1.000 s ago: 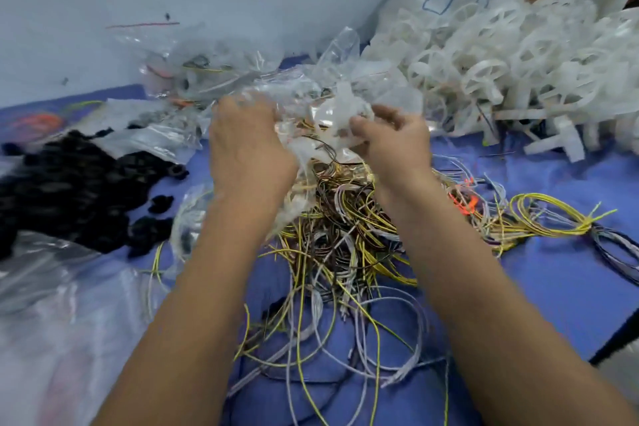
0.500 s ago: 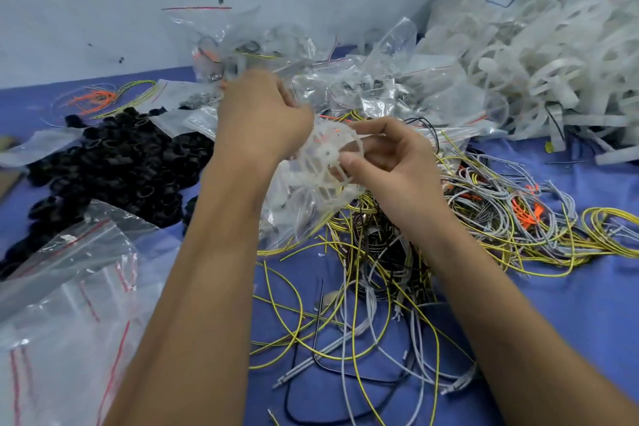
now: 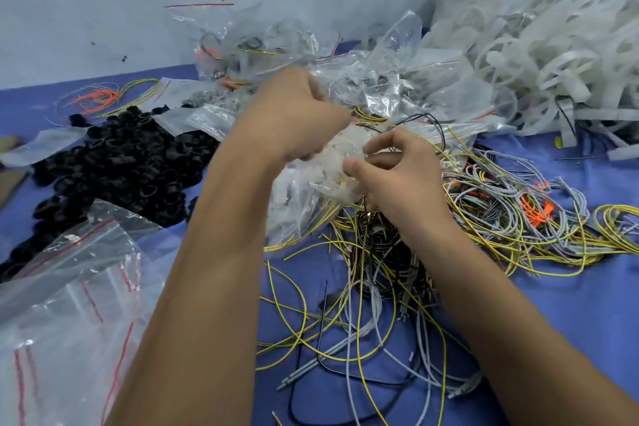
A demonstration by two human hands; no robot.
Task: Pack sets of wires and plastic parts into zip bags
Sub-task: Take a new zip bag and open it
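The blue tabletop [image 3: 570,315] runs back to a pale wall, and that far edge is crowded: filled zip bags [image 3: 397,79] are heaped along it, with a mound of white plastic parts [image 3: 539,55] filling the far right corner. Toward the left edge lies a spread of black rings [image 3: 114,166], and at the near left corner a stack of empty zip bags [image 3: 58,304] with red seal lines. Loose wires [image 3: 380,287] (yellow, grey, black, some with orange ends) sprawl from the middle toward the right edge. The only bare cloth I see is a patch near the right edge and a strip at the far left.

Both my hands meet over the middle of the tabletop, above the wire tangle. My left hand [image 3: 297,117] is curled, its fingers gripping the top of a clear zip bag [image 3: 304,194] that hangs down from it; a yellow wire shows through the bag's lower part. My right hand [image 3: 394,169] is just beside it, fingers bent, thumb and fingertips pinching at the same bag where a white plastic part [image 3: 345,156] shows blurred through the film. Whether that part is fully inside the bag I cannot tell.
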